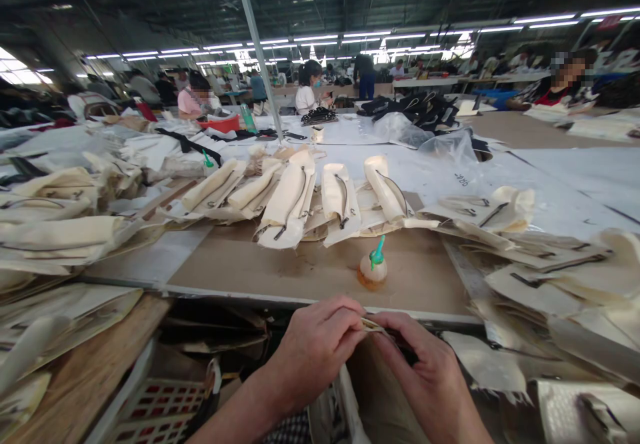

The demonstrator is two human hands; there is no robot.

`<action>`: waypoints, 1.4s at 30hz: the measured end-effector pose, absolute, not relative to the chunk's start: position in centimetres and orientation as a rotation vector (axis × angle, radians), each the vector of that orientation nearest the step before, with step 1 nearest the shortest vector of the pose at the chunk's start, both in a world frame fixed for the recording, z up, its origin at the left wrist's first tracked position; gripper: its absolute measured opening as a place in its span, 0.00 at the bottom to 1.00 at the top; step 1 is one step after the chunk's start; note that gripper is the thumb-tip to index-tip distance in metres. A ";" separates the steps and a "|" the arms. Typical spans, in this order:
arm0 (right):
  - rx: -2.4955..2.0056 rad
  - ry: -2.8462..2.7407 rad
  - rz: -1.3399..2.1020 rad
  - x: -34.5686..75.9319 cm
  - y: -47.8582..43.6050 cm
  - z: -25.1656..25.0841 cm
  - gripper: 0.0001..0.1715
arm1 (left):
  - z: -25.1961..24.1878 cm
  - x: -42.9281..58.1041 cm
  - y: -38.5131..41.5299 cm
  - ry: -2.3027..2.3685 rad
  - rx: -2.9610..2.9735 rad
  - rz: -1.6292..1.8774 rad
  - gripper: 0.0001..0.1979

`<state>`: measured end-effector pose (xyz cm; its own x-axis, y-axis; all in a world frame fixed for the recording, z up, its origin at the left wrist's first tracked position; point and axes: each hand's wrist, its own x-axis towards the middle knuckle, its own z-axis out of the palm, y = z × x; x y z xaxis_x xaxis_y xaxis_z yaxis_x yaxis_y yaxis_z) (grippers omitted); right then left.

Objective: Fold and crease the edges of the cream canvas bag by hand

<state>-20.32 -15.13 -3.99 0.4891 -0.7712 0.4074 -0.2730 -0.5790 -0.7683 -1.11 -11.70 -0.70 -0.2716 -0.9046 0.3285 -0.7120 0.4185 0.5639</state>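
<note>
My left hand [315,347] is closed on the upper edge of a beige fabric piece [383,391], fingers pinched together. My right hand [425,364] grips the same edge a short way to the right, between thumb and fingers. The piece hangs down in front of the table's near edge, and its layered edge shows between the two hands. Just beyond them, a round glue bottle [373,272] with a green nozzle stands upright on the brown board [300,267]. Behind it lie several cream fabric pieces with dark zippers [291,201].
Piles of cream zippered pieces lie at the left [55,237] and the right [560,271]. A white plastic basket [160,401] sits low at the left, beside a wooden plank [95,371]. A metal pole [257,44] rises beyond the pieces. Other people work farther back.
</note>
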 end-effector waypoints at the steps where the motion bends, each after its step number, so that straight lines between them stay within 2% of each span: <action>1: -2.097 0.854 -1.019 -20.3 -15.1 -4.1 0.07 | -0.6 -1.1 -11.7 -2.074 1.362 -0.410 0.06; 5: -2.084 0.853 -1.035 -20.3 -15.1 -4.3 0.07 | 0.2 -1.2 -11.9 -2.087 1.389 -0.514 0.07; 9: -2.075 0.851 -1.047 -20.2 -15.2 -4.4 0.08 | 0.7 -1.5 -12.2 -1.901 1.458 -0.651 0.08; 13: -2.046 0.821 -1.046 -20.1 -15.3 -4.5 0.08 | 0.2 -1.8 -12.2 -1.746 1.502 -0.591 0.08; 25: -1.929 0.798 -1.042 -19.6 -14.9 -4.6 0.06 | -0.3 -1.5 -12.1 -1.740 1.496 -0.535 0.10; 28: -1.925 0.788 -0.986 -19.6 -14.9 -4.4 0.07 | -0.1 -1.6 -12.0 -1.643 1.579 -0.655 0.13; 32: -2.113 0.869 -0.834 -19.2 -15.5 -3.5 0.05 | 0.1 -1.3 -12.1 -1.524 1.646 -0.879 0.10; 37: -2.195 0.839 -0.818 -19.1 -16.5 -3.2 0.05 | 0.5 0.6 -11.7 -1.325 1.355 -1.335 0.10; 40: -2.172 0.834 -0.803 -19.1 -16.8 -3.7 0.06 | 0.9 1.0 -10.7 -1.362 1.425 -1.219 0.13; 42: -2.131 0.846 -0.809 -19.0 -16.8 -3.9 0.06 | 1.0 0.6 -10.0 -1.367 1.535 -1.118 0.10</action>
